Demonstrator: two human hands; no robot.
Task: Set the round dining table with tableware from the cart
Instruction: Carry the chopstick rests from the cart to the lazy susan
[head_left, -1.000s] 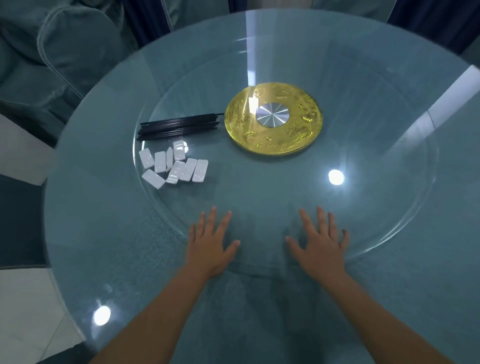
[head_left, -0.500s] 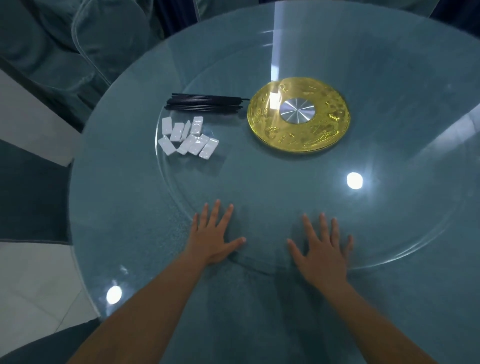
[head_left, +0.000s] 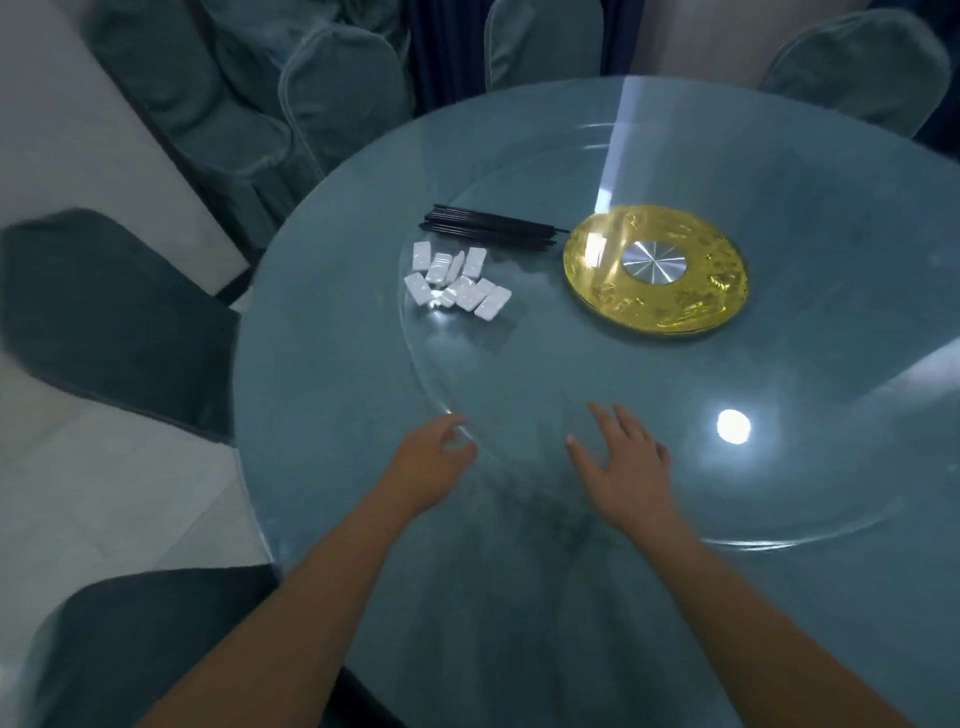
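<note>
A: Report the state of both hands.

B: The left hand (head_left: 434, 457) is at the near-left rim of the glass turntable (head_left: 519, 374). Its fingers are loosely curled at that rim. Motion blur prevents confirmation of an actual pinch on the glass, so its grip cannot be determined. The right hand (head_left: 621, 460) lies palm down on the turntable with the fingers straight and spread. It holds nothing.

A: Locate the tableware.

B: A bundle of black chopsticks (head_left: 491, 228) lies flat on the far-left part of the turntable, with one end just beside the gold centre disc (head_left: 657, 275). A cluster of white chopstick rests (head_left: 454, 283) lies just in front of the bundle, toward the person. Several rests touch or overlap one another. Both groups are well apart from the hands.

A: Describe the supporting surface.

B: The turntable sits on the round dining table (head_left: 322, 415), which has a blue-grey top. The gold centre disc carries a silver hub (head_left: 653, 265) at its middle. A bright ceiling-light reflection (head_left: 732, 426) shows on the glass to the right of the right hand.

A: Surroundings?

B: Blue-grey covered chairs (head_left: 337, 88) stand around the far side of the table. Dark seat cushions (head_left: 114, 312) are visible at the left over a pale floor.
</note>
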